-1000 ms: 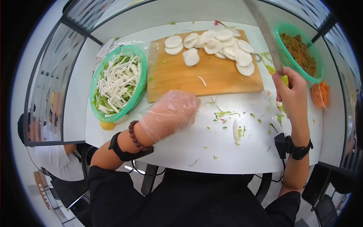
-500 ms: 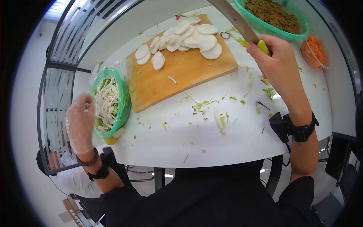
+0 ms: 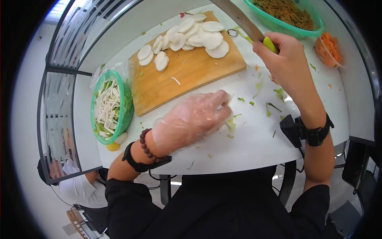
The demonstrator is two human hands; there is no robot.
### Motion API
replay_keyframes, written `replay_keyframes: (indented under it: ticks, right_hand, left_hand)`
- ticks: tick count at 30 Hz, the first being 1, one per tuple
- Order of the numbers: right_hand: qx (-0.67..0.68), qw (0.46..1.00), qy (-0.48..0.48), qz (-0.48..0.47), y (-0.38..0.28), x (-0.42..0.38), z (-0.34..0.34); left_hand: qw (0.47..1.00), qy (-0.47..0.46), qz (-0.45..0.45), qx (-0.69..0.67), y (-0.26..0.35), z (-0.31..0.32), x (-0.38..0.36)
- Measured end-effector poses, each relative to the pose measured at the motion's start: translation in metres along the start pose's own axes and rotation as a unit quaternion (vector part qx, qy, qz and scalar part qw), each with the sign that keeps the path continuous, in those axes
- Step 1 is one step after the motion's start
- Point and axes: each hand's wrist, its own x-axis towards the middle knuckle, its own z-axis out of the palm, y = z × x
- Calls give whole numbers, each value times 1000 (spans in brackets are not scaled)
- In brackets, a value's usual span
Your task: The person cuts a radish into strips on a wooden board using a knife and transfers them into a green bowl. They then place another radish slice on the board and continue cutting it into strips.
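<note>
My right hand [image 3: 283, 53] is wrapped round the lime-green handle of a kitchen knife [image 3: 242, 19], whose blade points up and left above the table. My left hand [image 3: 195, 119], in a clear plastic glove, is over the table in front of the cutting board [image 3: 191, 75]. Its fingers are curled together; whatever they may hold is hidden. Vegetable scraps [image 3: 231, 125] lie just beside its fingertips. Round white slices, looking like radish [image 3: 213, 40], overlap along the board's far side. One small stack of slices [image 3: 161, 61] sits apart, near a thin white strip [image 3: 175, 81].
A green basket [image 3: 126, 105] of white shreds and greens stands at the left. At the back right are a green basin [image 3: 278, 26] of brown crumbly food and a container of shredded carrot [image 3: 328, 49]. Another person [image 3: 79, 189] is beyond the partition at left.
My left hand has moved right, from beside the green basket to the scraps before the board. My right hand, still gripping the knife, has barely shifted.
</note>
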Motion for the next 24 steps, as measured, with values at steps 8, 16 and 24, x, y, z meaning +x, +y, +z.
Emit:
replay_keyframes:
  ticks: [8,16,24]
  right_hand:
    - [-14,999,17,-32,2,-2,1]
    - [-26,999,14,-23,4,1,1]
    - [-1,1000,5,16,1,-1,3]
  left_hand:
    - [893,125,-398,167,-1,-118,-99]
    - [946,97,-297,89,-10,-73,-59]
    - [988,-32,-113,101,-24,-13,-20]
